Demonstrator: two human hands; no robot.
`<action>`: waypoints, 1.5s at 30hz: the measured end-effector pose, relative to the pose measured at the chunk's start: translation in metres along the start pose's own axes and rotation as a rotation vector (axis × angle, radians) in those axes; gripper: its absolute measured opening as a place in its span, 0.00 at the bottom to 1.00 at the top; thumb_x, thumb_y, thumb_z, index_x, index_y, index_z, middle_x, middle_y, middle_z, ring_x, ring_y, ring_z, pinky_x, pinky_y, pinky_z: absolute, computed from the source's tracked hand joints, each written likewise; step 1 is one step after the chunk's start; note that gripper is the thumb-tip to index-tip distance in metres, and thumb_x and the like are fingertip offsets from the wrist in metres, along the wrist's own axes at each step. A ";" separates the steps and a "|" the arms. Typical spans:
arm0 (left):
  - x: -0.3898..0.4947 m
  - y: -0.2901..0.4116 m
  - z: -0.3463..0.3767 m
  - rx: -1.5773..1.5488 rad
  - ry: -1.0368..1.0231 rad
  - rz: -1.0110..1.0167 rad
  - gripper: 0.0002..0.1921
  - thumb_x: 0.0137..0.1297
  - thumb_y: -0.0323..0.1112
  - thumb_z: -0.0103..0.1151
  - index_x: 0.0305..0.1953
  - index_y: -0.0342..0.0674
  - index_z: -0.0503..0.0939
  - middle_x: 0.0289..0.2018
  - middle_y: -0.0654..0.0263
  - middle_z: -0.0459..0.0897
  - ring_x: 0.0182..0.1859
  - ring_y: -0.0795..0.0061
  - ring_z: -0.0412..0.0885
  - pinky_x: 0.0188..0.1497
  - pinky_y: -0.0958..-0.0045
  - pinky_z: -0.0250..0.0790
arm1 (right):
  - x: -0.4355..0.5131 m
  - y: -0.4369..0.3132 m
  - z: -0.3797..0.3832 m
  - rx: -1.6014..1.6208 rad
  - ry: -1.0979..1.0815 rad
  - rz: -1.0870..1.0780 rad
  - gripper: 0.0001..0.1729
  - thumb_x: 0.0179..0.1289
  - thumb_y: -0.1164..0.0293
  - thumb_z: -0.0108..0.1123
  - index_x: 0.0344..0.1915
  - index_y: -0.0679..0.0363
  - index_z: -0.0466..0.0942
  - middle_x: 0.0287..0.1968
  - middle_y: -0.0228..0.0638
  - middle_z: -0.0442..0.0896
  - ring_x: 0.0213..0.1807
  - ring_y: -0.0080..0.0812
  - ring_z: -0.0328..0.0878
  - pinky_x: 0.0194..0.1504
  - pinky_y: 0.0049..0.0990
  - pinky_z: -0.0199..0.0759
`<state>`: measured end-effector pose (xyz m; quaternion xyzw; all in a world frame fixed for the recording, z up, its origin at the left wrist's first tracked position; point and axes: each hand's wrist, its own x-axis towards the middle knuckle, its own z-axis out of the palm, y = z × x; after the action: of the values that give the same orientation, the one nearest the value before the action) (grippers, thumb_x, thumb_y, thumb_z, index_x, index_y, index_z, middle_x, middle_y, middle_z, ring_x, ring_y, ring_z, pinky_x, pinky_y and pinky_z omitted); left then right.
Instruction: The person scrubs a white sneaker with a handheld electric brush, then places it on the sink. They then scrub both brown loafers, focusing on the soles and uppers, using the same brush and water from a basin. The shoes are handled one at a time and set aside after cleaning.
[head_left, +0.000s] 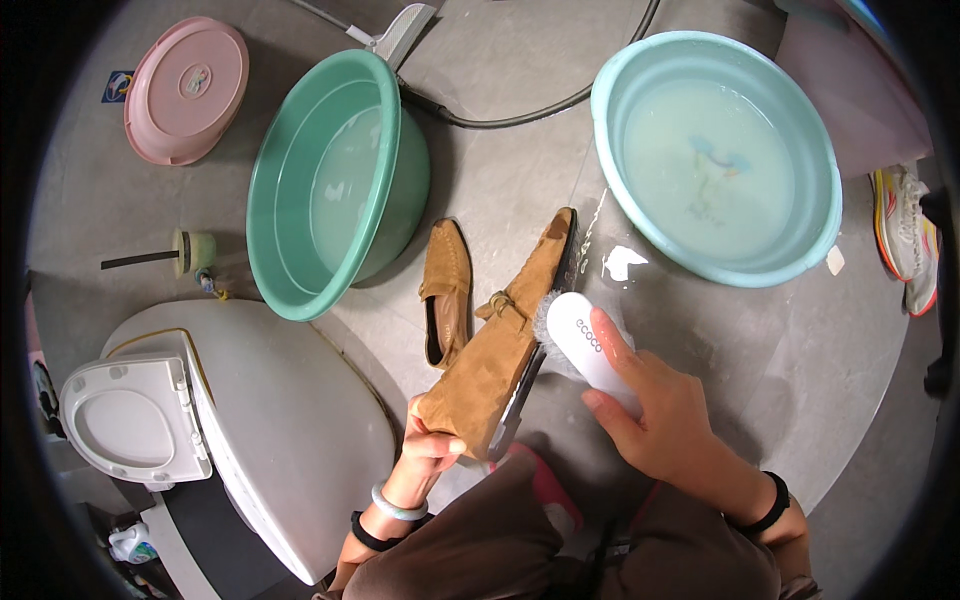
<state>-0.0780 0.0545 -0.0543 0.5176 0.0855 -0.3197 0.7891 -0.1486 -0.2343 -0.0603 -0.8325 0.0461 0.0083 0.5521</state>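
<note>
My left hand (433, 446) grips the heel end of a tan suede loafer (480, 367), which is turned on its side with its toe pointing away from me. Dark damp patches show on the suede near the toe. In my right hand (660, 412) is a white ecoco scrub brush (574, 322), its bristles against the edge of the loafer's dark sole. The matching loafer (448, 277) stands upright on the grey floor, just left of the held one. White suds (624, 262) lie on the floor to the right of the toe.
A green basin (390, 195) and a light blue basin (817, 187) hold cloudy water. A dark hose (517, 120) runs behind them. At the left are a white toilet (300, 420) and an upturned pink basin (184, 97). White sneakers (904, 217) stand at the far right.
</note>
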 end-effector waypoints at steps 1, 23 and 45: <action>-0.001 0.000 -0.002 0.007 0.000 0.005 0.34 0.38 0.20 0.64 0.55 0.21 0.78 0.50 0.53 0.86 0.51 0.63 0.84 0.59 0.67 0.73 | 0.002 0.002 0.000 -0.043 0.065 -0.002 0.39 0.67 0.61 0.62 0.76 0.49 0.61 0.26 0.41 0.77 0.26 0.46 0.78 0.29 0.41 0.73; -0.009 0.011 -0.023 0.026 -0.047 0.046 0.27 0.30 0.21 0.64 0.41 0.22 0.84 0.43 0.51 0.88 0.43 0.60 0.87 0.50 0.66 0.75 | 0.140 0.155 -0.098 -0.746 -0.254 0.748 0.45 0.59 0.71 0.56 0.78 0.52 0.55 0.60 0.47 0.80 0.61 0.47 0.79 0.60 0.42 0.73; -0.008 0.020 -0.019 0.228 -0.013 0.063 0.21 0.26 0.23 0.64 0.32 0.25 0.85 0.35 0.54 0.89 0.34 0.65 0.86 0.43 0.72 0.75 | 0.048 0.018 -0.027 0.081 0.171 0.036 0.39 0.65 0.69 0.64 0.75 0.58 0.61 0.65 0.52 0.76 0.69 0.49 0.72 0.68 0.37 0.62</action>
<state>-0.0687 0.0788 -0.0442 0.6041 0.0271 -0.3059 0.7354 -0.1034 -0.2695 -0.0689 -0.8060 0.1083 -0.0546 0.5793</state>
